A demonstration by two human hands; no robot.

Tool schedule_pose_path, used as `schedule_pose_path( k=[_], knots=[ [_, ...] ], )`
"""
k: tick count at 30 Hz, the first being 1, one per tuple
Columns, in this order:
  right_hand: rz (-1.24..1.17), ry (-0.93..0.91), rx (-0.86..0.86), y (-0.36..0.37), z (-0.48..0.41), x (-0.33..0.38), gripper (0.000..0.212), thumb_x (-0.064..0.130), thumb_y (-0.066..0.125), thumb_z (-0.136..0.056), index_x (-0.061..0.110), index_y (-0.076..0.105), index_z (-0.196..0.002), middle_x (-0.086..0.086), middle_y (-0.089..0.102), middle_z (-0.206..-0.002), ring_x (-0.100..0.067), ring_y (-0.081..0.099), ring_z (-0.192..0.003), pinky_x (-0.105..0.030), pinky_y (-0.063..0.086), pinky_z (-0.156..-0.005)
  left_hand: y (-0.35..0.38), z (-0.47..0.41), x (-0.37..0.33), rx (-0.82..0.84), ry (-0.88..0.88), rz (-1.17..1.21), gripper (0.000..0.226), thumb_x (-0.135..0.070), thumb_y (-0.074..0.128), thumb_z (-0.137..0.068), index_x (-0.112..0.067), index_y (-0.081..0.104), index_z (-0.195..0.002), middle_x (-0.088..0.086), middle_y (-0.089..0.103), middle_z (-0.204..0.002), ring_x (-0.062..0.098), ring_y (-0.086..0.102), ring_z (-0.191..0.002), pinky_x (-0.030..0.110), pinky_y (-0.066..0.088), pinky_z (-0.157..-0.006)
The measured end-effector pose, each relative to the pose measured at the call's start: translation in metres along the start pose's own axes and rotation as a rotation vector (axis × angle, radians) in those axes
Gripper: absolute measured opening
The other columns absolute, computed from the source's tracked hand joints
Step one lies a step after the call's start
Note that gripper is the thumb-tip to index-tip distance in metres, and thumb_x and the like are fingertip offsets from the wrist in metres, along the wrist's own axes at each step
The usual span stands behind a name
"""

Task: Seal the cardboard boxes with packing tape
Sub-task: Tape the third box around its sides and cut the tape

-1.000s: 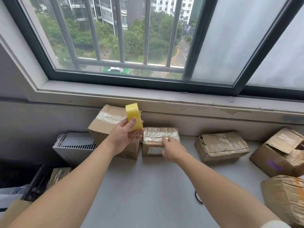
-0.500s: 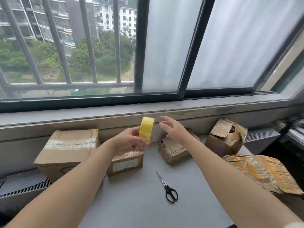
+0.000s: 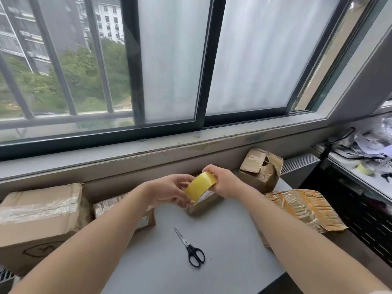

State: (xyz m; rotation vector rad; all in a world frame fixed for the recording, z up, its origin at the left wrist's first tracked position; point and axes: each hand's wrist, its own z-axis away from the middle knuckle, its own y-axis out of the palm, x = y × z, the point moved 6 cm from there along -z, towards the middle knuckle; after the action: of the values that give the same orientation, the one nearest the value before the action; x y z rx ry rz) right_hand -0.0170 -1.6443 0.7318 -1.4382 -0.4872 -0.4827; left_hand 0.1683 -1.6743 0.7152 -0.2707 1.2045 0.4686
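Note:
A yellow roll of packing tape (image 3: 200, 186) is held in the air above the grey table (image 3: 222, 240), between both hands. My left hand (image 3: 169, 193) grips its left side and my right hand (image 3: 224, 182) grips its right side from above. A small cardboard box (image 3: 204, 205) lies directly under the roll, mostly hidden by it. A large taped box (image 3: 40, 213) stands at the left, with a smaller taped box (image 3: 110, 206) beside it, partly behind my left forearm. An open, crumpled box (image 3: 259, 169) stands at the back right.
Black-handled scissors (image 3: 192, 249) lie on the table in front of the hands. A crushed parcel wrapped in orange tape (image 3: 301, 209) lies at the right edge. A window sill (image 3: 148, 149) runs behind the boxes. A cluttered shelf (image 3: 364, 149) is at the far right.
The view has swung to the right. My right hand left the small taped box and came onto the tape roll, which my left hand has lowered and tilted.

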Motion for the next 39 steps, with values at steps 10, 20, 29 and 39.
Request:
schedule_pose_path(
  k=[10,20,29,39],
  knots=[
    [0.272,-0.147,0.086,-0.016,-0.026,-0.015,0.039,0.023,0.079,-0.075,0.034,0.052,-0.101,0.010,0.055,-0.098,-0.020,0.054,-0.093,-0.035,0.048,-0.081,-0.012,-0.031,0.004,-0.323,-0.182,-0.302,0.045,0.007,0.079,-0.080,-0.012,0.061,-0.118,0.005,0.063,-0.125,0.030,0.075,-0.093,0.047,0.060,-0.093],
    [0.454,-0.363,0.094,-0.031,-0.058,-0.008,0.045,0.029,0.077,-0.080,0.028,0.057,-0.121,0.006,0.060,-0.116,-0.027,0.061,-0.098,-0.037,0.049,-0.081,-0.018,-0.044,-0.011,-0.454,-0.324,-0.407,0.033,0.005,0.077,-0.082,-0.007,0.061,-0.108,0.009,0.069,-0.101,0.016,0.072,-0.073,0.033,0.063,-0.080],
    [0.423,-0.421,0.094,-0.022,-0.071,-0.015,0.042,0.031,0.076,-0.082,0.026,0.056,-0.120,0.005,0.061,-0.113,-0.026,0.060,-0.097,-0.033,0.042,-0.073,-0.029,-0.041,0.000,-0.547,-0.420,-0.353,0.025,0.002,0.078,-0.083,-0.006,0.063,-0.102,0.013,0.074,-0.092,0.018,0.074,-0.076,0.038,0.063,-0.079],
    [0.363,-0.430,0.082,-0.020,-0.084,-0.019,0.042,0.029,0.075,-0.084,0.026,0.056,-0.122,0.004,0.061,-0.114,-0.026,0.059,-0.099,-0.035,0.046,-0.076,-0.035,-0.032,0.005,-0.723,-0.361,-0.246,0.016,0.003,0.079,-0.084,-0.004,0.069,-0.094,0.013,0.071,-0.086,0.016,0.072,-0.067,0.028,0.062,-0.073]
  ],
)
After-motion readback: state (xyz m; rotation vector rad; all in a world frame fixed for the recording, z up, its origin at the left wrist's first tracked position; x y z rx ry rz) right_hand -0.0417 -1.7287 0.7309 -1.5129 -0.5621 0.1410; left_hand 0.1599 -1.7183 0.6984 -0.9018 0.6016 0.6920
